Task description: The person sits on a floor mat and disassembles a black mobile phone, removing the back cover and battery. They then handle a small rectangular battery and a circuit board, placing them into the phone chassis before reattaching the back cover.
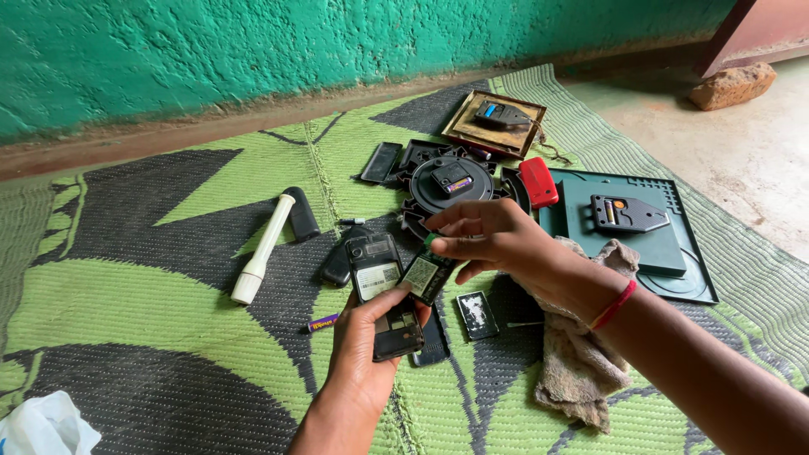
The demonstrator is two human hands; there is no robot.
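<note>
**Phone and battery held over the mat**

The left hand [366,337] grips an opened black phone [383,291], back upward. The right hand [493,240] pinches a battery [425,274] at the phone's right edge, above the green mat [168,303]. A grey cloth [581,362] lies beneath the right wrist.

Soft, even daylight, brightest on the bare floor [750,152] far right; shadows faint beneath the hands; focus sharp throughout; slight wide-angle stretch at the edges.
</note>
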